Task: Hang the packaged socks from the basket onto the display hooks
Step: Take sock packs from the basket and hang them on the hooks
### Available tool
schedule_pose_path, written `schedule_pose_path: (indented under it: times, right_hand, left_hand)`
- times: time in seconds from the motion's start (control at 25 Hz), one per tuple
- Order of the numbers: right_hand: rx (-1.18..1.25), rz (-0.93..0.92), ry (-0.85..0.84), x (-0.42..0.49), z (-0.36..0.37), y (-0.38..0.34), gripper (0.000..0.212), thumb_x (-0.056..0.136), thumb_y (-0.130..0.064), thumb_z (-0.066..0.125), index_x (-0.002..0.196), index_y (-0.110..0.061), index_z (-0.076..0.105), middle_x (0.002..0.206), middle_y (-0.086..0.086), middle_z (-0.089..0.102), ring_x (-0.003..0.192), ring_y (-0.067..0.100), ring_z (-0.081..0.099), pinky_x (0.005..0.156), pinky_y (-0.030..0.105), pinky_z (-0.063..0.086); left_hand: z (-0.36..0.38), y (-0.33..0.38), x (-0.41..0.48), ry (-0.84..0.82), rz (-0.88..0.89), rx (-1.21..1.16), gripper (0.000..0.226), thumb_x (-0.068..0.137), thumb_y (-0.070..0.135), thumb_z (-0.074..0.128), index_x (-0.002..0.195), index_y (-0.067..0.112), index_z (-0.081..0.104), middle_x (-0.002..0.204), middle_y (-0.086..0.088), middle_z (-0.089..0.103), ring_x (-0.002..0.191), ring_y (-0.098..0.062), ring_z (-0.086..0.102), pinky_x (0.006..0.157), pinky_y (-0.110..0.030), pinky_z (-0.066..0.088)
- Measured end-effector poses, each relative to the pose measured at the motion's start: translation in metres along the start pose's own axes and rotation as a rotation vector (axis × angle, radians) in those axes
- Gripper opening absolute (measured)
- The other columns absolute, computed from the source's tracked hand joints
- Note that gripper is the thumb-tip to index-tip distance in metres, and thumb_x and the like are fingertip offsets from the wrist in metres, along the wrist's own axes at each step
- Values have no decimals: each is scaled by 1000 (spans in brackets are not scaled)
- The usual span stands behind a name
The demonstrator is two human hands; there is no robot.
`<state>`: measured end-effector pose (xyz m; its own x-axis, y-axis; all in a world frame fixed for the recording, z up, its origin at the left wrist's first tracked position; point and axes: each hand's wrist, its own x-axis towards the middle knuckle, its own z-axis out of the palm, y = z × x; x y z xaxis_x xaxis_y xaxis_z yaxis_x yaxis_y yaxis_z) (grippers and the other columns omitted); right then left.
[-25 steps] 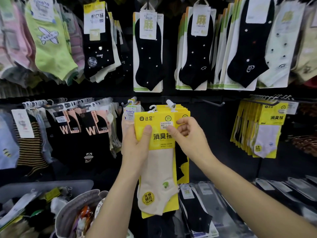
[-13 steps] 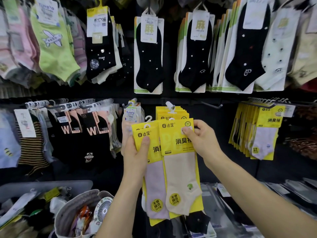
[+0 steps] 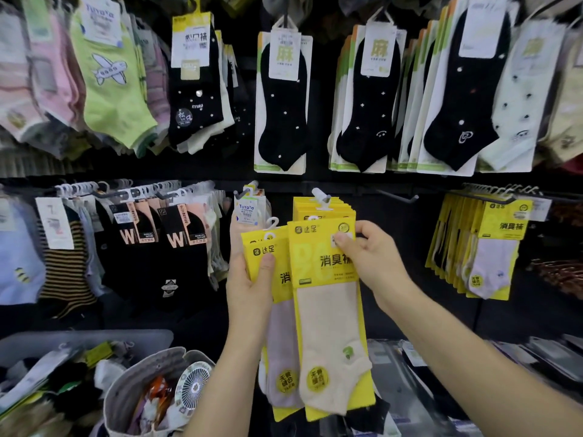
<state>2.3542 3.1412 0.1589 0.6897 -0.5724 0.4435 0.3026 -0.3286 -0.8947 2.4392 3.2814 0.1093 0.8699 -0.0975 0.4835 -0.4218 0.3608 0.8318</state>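
Wall: sock display wall (image 3: 394, 279).
Left grip (image 3: 249, 279): pinches lilac sock pack (image 3: 279, 335).
Right grip (image 3: 375, 263): pinches cream sock pack (image 3: 328, 326).
Handling: probably light; take stiff header.

Glossy yellow card pack (image 3: 321, 257) at center holds matt cream knit sock (image 3: 331, 342); white plastic hook (image 3: 319, 197) at 12 o'clock.

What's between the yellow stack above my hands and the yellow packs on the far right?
Only a bare hook on the dark wall, seen in the head view.
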Motion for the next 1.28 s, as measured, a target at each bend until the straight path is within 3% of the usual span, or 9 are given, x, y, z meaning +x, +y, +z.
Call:
schedule_pose_path:
  times: [0.08,0.16,0.36,0.52,0.72,0.88,1.0,1.16,1.28]
  right_hand:
    - [-43,18,63,-7,6,7,8,89,-22,62,88,-16,56,75,-2,73,70,12,70,56,29,57]
    - [-80,49,127,-8,5,12,13,87,-24,63,86,-14,56,82,5,72,79,22,70,68,39,56]
    - [-143,-14,-10,3,-18,-3,5,83,-26,67,86,-28,64,84,-5,66,76,5,61,60,14,48]
    - [-487,-116,-177,11,-30,-21,16,87,-25,63,71,-29,63,76,-9,63,70,5,57,62,19,45]
    - [-737,-225,-152,24,-27,-34,21,94,-25,51,74,-25,56,67,-13,51,57,3,44,52,18,33]
    - [-677,-211,-97,49,-21,-47,18,94,-22,49,80,-14,59,74,-11,54,60,4,45,54,20,34]
    - [-622,-225,-72,66,-13,-58,22,93,-20,51,72,-16,58,71,-11,57,62,3,50,56,18,37]
    - [-778,-209,-121,81,-1,-56,21,92,-25,56,74,-14,63,68,-11,58,63,5,53,53,19,39]
    - [-784,-163,-114,85,2,-50,20,90,-29,58,76,-17,65,70,-8,60,72,11,58,63,21,46]
  left_hand:
    - [8,0,-5,-91,-57,-44,8,90,19,59,89,27,60,95,0,70,89,-18,67,73,-31,56]
    - [13,0,-10,-151,-73,-43,17,85,15,65,96,27,60,96,2,72,88,-13,69,71,-27,57]
    - [18,-5,-15,-213,-92,-9,25,82,8,68,101,22,60,93,7,72,84,-7,69,65,-19,54]
    - [23,-8,-20,-243,-85,-18,24,81,4,68,94,22,59,89,7,71,78,-5,69,62,-17,53]
    - [24,-13,-16,-286,-86,-10,17,85,10,65,97,21,60,97,0,71,90,-16,68,76,-30,56]
    - [11,-11,-4,-124,-97,-35,11,90,13,59,93,23,62,88,7,72,81,-14,69,68,-28,56]
    - [-9,-7,10,-13,-93,-29,10,90,14,60,92,24,61,89,4,71,77,-12,69,59,-22,54]
    - [-25,-3,16,26,-70,10,11,89,18,61,86,28,60,91,5,69,81,-12,68,60,-21,53]
    - [-25,-2,14,23,-48,30,12,89,17,61,85,28,60,87,8,69,76,-5,67,54,-13,51]
